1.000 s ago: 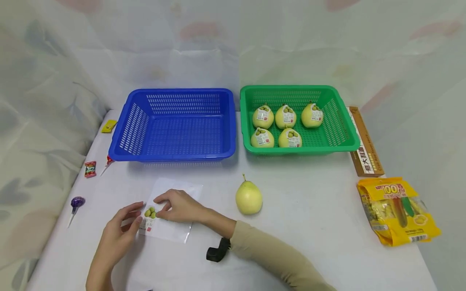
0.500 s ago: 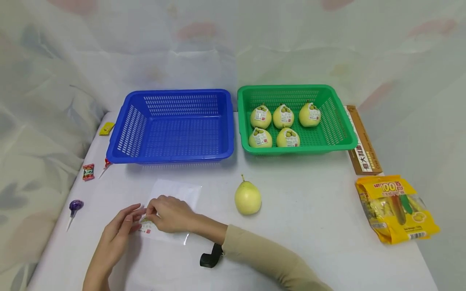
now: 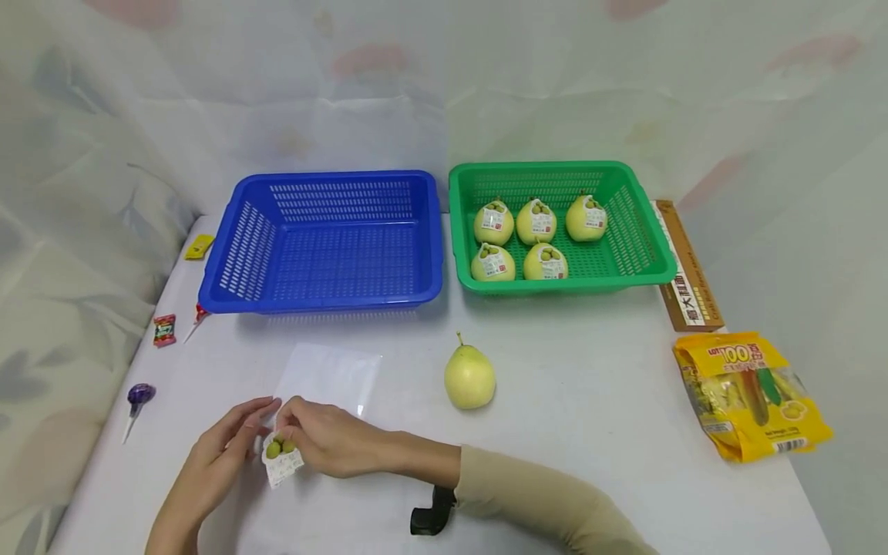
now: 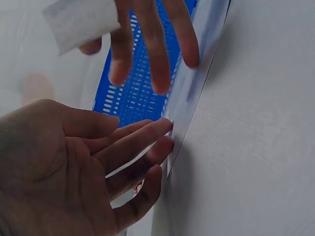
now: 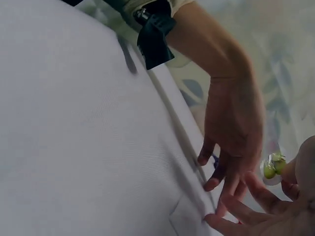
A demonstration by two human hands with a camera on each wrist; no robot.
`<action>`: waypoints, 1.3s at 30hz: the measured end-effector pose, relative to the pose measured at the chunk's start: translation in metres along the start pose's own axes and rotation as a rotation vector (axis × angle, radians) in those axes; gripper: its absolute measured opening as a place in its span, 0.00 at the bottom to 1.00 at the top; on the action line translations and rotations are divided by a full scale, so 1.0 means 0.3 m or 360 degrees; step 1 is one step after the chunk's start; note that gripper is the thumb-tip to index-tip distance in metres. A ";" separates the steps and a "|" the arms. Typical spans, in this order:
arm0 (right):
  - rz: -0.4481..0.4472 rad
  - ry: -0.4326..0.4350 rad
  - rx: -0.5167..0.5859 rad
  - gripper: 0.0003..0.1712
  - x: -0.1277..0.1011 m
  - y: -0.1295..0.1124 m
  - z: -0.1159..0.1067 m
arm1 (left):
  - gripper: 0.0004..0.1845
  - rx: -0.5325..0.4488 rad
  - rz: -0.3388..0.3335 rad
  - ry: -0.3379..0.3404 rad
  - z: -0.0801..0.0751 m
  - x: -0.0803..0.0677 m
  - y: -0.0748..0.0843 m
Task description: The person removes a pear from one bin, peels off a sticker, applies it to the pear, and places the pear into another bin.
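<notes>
My right hand (image 3: 336, 441) pinches a white sticker (image 3: 283, 462) with a picture of green fruit on it, lifted off the clear-white backing sheet (image 3: 333, 374). In the left wrist view the sticker (image 4: 83, 22) shows its pale blank-looking side, above the other fingers, which are spread. My left hand (image 3: 216, 455) holds nothing; its fingertips rest at the near-left edge of the sheet, loosely bent. The right wrist view shows the sticker's fruit picture (image 5: 274, 166) beside the thumb. One bare yellow-green pear (image 3: 469, 378) stands on the table, right of the sheet.
A blue basket (image 3: 321, 299) stands at the back left. Beside it, a green basket (image 3: 610, 270) holds several pears with stickers. To the right lie a brown box (image 3: 694, 277) and a yellow candy bag (image 3: 752, 397). A purple lollipop (image 3: 141, 395) and small candies lie left.
My right hand has peeled the sticker off the backing sheet and drawn it toward me. My left hand has stayed nearly in place at the sheet's edge.
</notes>
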State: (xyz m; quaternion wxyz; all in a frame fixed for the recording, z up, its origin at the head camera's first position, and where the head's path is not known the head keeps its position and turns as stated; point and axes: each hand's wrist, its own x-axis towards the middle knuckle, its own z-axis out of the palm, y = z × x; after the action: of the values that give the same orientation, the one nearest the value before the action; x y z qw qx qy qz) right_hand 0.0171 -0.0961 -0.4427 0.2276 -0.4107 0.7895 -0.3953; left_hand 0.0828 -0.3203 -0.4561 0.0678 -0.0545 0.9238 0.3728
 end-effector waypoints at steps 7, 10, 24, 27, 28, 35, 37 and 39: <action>-0.0201 0.0356 0.0214 0.11 -0.241 0.055 -0.198 | 0.17 0.0051 0.0151 0.0160 0.042 0.014 0.074; -0.0190 0.0570 0.0124 0.16 -0.386 0.123 -0.319 | 0.16 0.0013 0.0353 0.0198 0.100 0.048 0.175; -0.0058 0.0615 -0.0088 0.19 -0.571 0.305 -0.442 | 0.32 -0.0224 0.0967 -0.0347 0.409 0.194 0.531; -0.0075 0.0538 -0.0033 0.22 -0.571 0.315 -0.453 | 0.31 -0.0233 0.0978 -0.0316 0.433 0.212 0.536; -0.0088 0.0510 -0.0012 0.23 -0.571 0.318 -0.458 | 0.31 -0.0233 0.0975 -0.0314 0.438 0.216 0.536; -0.0132 0.0389 0.0029 0.24 -0.569 0.333 -0.486 | 0.31 -0.0243 0.0949 -0.0368 0.447 0.232 0.535; -0.0107 0.0395 -0.0006 0.25 -0.569 0.337 -0.483 | 0.31 -0.0266 0.0941 -0.0387 0.447 0.234 0.535; -0.0080 0.0413 -0.0028 0.25 -0.571 0.339 -0.476 | 0.31 -0.0306 0.0926 -0.0407 0.447 0.236 0.537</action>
State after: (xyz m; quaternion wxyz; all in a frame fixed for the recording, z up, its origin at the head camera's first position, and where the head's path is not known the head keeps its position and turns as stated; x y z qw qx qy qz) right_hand -0.0325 0.1440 -0.4359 0.1098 -0.3777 0.8052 -0.4437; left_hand -0.0001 -0.1151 -0.4535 0.0684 0.2528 0.8452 0.4659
